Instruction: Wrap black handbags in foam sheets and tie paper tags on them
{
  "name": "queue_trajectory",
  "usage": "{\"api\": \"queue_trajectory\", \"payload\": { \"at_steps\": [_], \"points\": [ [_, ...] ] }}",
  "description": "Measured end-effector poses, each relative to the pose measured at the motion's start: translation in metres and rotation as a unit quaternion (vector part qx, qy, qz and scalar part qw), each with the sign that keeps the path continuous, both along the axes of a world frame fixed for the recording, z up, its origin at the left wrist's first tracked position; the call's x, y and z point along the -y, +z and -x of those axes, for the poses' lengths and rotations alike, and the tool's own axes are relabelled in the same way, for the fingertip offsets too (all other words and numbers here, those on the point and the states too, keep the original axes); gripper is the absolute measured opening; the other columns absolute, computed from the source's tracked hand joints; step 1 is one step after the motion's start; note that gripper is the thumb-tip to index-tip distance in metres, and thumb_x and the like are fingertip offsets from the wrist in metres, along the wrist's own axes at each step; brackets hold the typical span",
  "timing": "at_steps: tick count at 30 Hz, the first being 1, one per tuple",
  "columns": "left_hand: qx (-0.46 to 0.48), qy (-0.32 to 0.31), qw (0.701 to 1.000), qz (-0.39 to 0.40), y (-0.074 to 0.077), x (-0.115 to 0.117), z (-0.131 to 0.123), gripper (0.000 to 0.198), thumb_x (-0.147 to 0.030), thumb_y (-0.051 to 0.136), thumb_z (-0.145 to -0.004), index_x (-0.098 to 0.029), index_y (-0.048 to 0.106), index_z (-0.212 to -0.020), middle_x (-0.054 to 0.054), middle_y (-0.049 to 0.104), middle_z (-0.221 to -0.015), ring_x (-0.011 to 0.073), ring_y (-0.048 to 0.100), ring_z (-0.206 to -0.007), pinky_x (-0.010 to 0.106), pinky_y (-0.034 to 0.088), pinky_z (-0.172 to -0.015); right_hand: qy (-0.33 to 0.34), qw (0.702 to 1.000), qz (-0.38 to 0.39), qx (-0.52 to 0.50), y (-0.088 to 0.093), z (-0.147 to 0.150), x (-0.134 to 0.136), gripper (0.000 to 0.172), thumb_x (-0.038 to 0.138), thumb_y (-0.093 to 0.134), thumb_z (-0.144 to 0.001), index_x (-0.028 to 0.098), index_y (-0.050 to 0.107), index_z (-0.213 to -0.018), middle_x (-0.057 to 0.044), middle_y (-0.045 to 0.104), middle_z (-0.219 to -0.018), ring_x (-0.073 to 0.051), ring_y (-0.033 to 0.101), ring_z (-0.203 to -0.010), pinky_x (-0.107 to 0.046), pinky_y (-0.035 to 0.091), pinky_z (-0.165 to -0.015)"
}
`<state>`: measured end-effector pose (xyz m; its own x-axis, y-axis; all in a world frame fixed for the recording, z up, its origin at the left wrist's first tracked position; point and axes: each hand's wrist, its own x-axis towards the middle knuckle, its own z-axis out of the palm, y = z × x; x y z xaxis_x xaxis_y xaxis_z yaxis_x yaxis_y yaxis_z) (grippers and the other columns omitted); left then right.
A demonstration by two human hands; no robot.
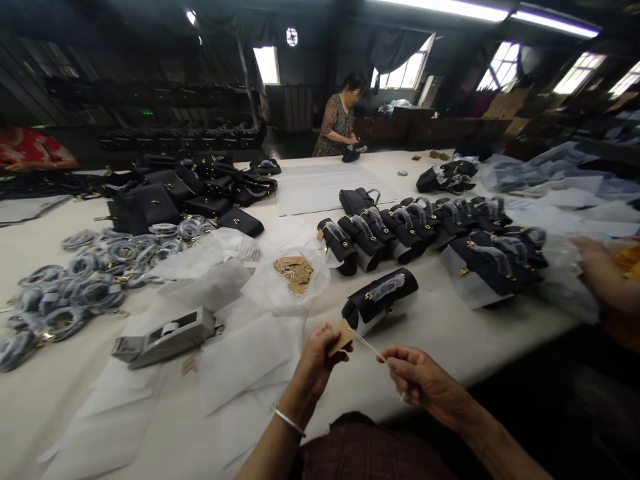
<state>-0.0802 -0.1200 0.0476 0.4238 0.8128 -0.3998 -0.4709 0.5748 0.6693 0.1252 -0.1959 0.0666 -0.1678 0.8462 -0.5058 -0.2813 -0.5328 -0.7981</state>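
Between the fingers of my left hand (pixel 320 357) is a tan hang tag (pixel 342 338). A white string (pixel 369 345) runs from the tag to my right hand (pixel 423 380), whose thumb and fingers pinch its other end. Just beyond my hands lies a black handbag (pixel 383 299) with gold fittings, its handle wrapped in clear film. White paper shows under its flap. Left of that bag, a pile of tan tags with strings (pixel 295 273) rests on a crumpled clear plastic bag (pixel 260 287).
Rows of black handbags (pixel 400 227) stand on the table beyond. At left are a tape dispenser (pixel 167 337), coiled wrapped straps (pixel 83 267) and white sheets (pixel 245 367). More black bags (pixel 160 193) are heaped behind. A co-worker's arm (pixel 607 273) reaches in at right; another person (pixel 337 123) stands across the table.
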Motion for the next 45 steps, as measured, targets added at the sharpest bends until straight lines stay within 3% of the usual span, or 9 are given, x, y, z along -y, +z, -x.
{"api": "queue_trajectory", "payload": {
  "at_steps": [5,10,20,23,29,33,39,41,45],
  "points": [
    [0.036,-0.009,0.999,0.018,0.001,0.002,-0.01,0.03,-0.031,0.071,-0.072,-0.018,0.044,-0.076,0.012,0.071,-0.088,0.0177,0.069,-0.075,0.022,0.055,-0.058,0.048,0.997,0.001,-0.054,-0.012,-0.004,-0.007,0.053,0.046,0.078,-0.074,0.013,0.063,-0.112,0.016,0.026,-0.04,-0.002,0.013,-0.036,-0.022,0.011,-0.039],
    [-0.003,0.008,0.999,0.046,-0.005,-0.002,-0.023,0.028,-0.028,0.069,-0.072,-0.018,0.043,-0.078,0.01,0.07,-0.083,0.0164,0.069,-0.067,0.019,0.054,-0.048,0.068,0.997,0.015,-0.045,-0.021,-0.013,-0.015,0.056,0.046,0.08,-0.071,0.013,0.063,-0.112,0.014,0.032,-0.042,-0.002,0.016,-0.035,-0.022,0.011,-0.038],
    [-0.017,0.005,0.997,0.072,-0.006,-0.014,-0.046,0.025,-0.028,0.068,-0.076,-0.018,0.045,-0.079,0.01,0.07,-0.085,0.019,0.07,-0.078,0.019,0.057,-0.051,0.042,0.998,0.049,-0.002,-0.043,-0.033,-0.028,0.041,0.052,0.076,-0.072,0.017,0.06,-0.086,0.014,0.027,-0.039,-0.003,0.016,-0.036,-0.021,0.012,-0.038],
    [-0.043,0.013,0.996,0.083,-0.011,-0.018,-0.046,0.03,-0.029,0.07,-0.075,-0.019,0.041,-0.08,0.009,0.07,-0.082,0.0191,0.071,-0.075,0.02,0.057,-0.05,0.021,0.997,0.058,0.044,-0.048,-0.035,-0.031,0.042,0.054,0.076,-0.07,0.018,0.059,-0.082,0.012,0.034,-0.041,-0.003,0.02,-0.037,-0.021,0.013,-0.039],
    [-0.06,0.032,0.993,0.093,-0.021,-0.022,-0.039,0.04,-0.037,0.076,-0.072,-0.02,0.041,-0.08,0.008,0.07,-0.08,0.0195,0.072,-0.07,0.021,0.057,-0.049,0.061,0.996,0.055,0.044,-0.052,-0.033,-0.032,0.053,0.06,0.074,-0.069,0.017,0.06,-0.095,0.013,0.034,-0.04,-0.003,0.018,-0.036,-0.02,0.012,-0.037],
    [-0.02,0.043,0.991,0.126,-0.028,-0.023,-0.036,0.036,-0.031,0.077,-0.072,-0.018,0.045,-0.083,0.008,0.071,-0.079,0.0218,0.073,-0.069,0.021,0.057,-0.048,0.102,0.992,0.048,0.05,-0.056,-0.031,-0.03,0.059,0.057,0.072,-0.073,0.013,0.061,-0.111,0.013,0.034,-0.038,-0.003,0.019,-0.032,-0.021,0.009,-0.035],
    [0.111,0.066,0.964,0.231,-0.03,-0.015,-0.035,0.009,-0.017,0.062,-0.085,-0.013,0.054,-0.086,0.007,0.069,-0.073,0.0187,0.072,-0.068,0.024,0.06,-0.059,0.057,0.997,0.058,-0.013,-0.051,-0.02,-0.03,0.05,0.052,0.076,-0.073,0.015,0.063,-0.105,0.015,0.03,-0.033,-0.003,0.016,-0.03,-0.02,0.009,-0.035],
    [0.156,0.051,0.949,0.27,-0.029,-0.012,-0.035,0.005,-0.015,0.058,-0.087,-0.011,0.056,-0.084,0.005,0.066,-0.07,0.0148,0.069,-0.061,0.019,0.055,-0.05,0.037,0.996,0.06,-0.055,-0.047,-0.014,-0.029,0.044,0.049,0.079,-0.071,0.017,0.063,-0.097,0.016,0.027,-0.033,-0.002,0.013,-0.03,-0.02,0.009,-0.035],
    [0.223,0.007,0.931,0.289,-0.031,-0.015,-0.03,0.01,-0.015,0.058,-0.088,-0.01,0.058,-0.079,0.002,0.06,-0.068,0.0032,0.05,-0.042,0.01,0.028,-0.03,0.028,0.989,0.053,-0.137,-0.045,-0.01,-0.023,0.033,0.045,0.079,-0.074,0.019,0.062,-0.084,0.015,0.026,-0.034,-0.002,0.012,-0.031,-0.02,0.012,-0.037]
  ]
}}
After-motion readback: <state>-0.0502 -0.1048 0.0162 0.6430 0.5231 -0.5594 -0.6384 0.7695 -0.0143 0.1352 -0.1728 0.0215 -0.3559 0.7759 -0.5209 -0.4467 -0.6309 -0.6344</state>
